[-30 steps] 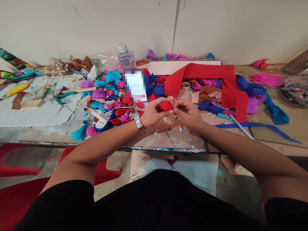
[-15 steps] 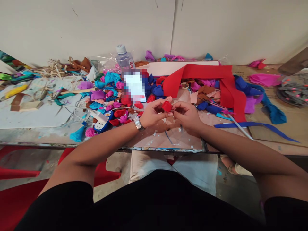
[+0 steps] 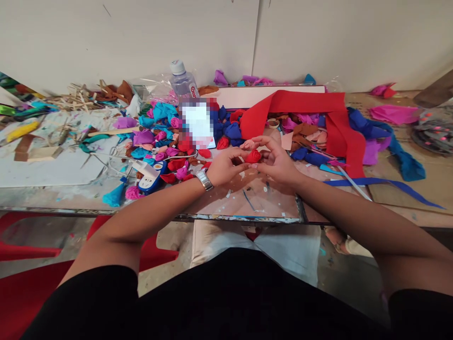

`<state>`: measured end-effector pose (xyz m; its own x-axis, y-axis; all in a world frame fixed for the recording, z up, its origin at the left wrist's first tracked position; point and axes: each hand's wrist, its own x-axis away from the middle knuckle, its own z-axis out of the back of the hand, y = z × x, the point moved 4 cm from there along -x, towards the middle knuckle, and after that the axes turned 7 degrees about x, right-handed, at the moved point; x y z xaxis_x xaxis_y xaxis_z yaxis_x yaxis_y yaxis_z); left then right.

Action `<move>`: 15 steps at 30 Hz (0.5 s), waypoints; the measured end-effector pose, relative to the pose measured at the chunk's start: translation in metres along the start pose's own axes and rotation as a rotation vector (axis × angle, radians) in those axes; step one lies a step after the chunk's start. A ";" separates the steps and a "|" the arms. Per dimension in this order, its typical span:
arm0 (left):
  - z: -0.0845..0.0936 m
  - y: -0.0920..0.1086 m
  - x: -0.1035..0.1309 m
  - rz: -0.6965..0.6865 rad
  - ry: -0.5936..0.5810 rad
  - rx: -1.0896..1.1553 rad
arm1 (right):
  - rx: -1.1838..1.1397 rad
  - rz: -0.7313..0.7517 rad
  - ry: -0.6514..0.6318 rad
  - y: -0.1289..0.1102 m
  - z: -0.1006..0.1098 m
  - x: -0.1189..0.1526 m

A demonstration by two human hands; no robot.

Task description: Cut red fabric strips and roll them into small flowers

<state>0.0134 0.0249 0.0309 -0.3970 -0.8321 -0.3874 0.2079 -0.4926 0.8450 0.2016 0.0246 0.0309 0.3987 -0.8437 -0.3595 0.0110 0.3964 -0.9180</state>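
Note:
A small red paper rose (image 3: 253, 157) is between my two hands, above the front part of the table. My left hand (image 3: 228, 166), with a metal watch at the wrist, pinches the rose from its left side. Around its right side curl the thumb and fingers of my right hand (image 3: 274, 160). A long red crepe strip (image 3: 300, 102) lies behind my right hand and bends down to its right. Behind my left hand rests a phone (image 3: 198, 125) with a lit, blurred screen, among red and blue paper pieces.
A bottle (image 3: 183, 82) stands behind the phone. A blue and white power strip (image 3: 152, 178) with cables lies left of my left wrist. Colored paper flowers (image 3: 143, 137) crowd the table's middle. Further right are a blue strip (image 3: 399, 183) and a dark netted bundle (image 3: 437, 132).
The red rose has moved slightly right and now shows its spiral top. My right hand's fingers have lifted and spread further around it.

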 end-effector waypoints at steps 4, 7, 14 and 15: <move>0.002 0.003 0.000 -0.017 -0.017 -0.093 | 0.126 0.058 -0.086 -0.003 0.002 -0.004; 0.004 0.006 0.000 -0.021 0.005 -0.062 | 0.106 0.075 -0.055 -0.007 0.003 -0.006; 0.006 0.003 0.000 0.032 0.134 0.267 | -0.054 -0.041 0.064 -0.006 0.001 -0.006; 0.006 0.003 0.000 0.032 0.139 0.289 | -0.065 -0.047 0.073 -0.006 0.001 -0.005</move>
<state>0.0092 0.0251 0.0358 -0.2639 -0.8828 -0.3887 -0.0524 -0.3893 0.9196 0.2005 0.0272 0.0388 0.3311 -0.8859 -0.3250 -0.0328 0.3334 -0.9422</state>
